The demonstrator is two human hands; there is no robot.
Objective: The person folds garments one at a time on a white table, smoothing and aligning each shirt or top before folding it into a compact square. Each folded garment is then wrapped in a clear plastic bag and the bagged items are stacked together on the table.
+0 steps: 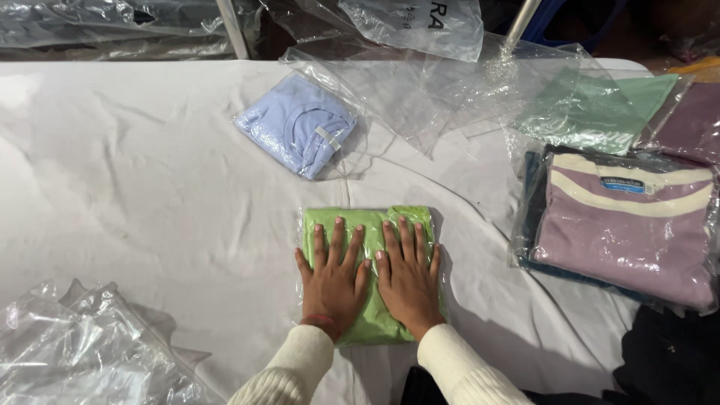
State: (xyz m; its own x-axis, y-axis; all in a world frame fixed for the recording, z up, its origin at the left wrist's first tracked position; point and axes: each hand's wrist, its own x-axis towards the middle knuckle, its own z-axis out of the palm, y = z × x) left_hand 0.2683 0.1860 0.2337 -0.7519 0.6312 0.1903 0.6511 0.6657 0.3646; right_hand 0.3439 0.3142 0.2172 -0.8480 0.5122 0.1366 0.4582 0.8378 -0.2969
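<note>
White cloth covers the tabletop (150, 187), and it is a little wrinkled but mostly flat. Near the front edge lies a green folded garment (367, 225) inside a clear plastic bag, and both hands are on top of it. The left hand (335, 274) lies flat with the fingers spread wide and pointing away from the person; the right hand (407, 274) lies the same way just beside it, so that the two thumbs almost touch. Neither hand grips anything, they only press down with open palms. Both wrists come out of cream knitted sleeves, and the left wrist carries a red thread. To do this pressing well, I judge that the palms should push evenly and slide from the middle toward the open side of the bag, so the air goes out and the fabric does not shift or crease; the bag looks slippery, so too much sideways force could move the whole packet on the cloth. Further back on the tabletop lies a light blue folded garment (298, 124), also in plastic, well apart from the hands. On the right is a lilac garment with cream stripes (626, 229) in its bag, and behind it a pale green garment (592, 109) under loose clear film. Empty crumpled plastic bags (71, 345) lie at the front left corner.
</note>
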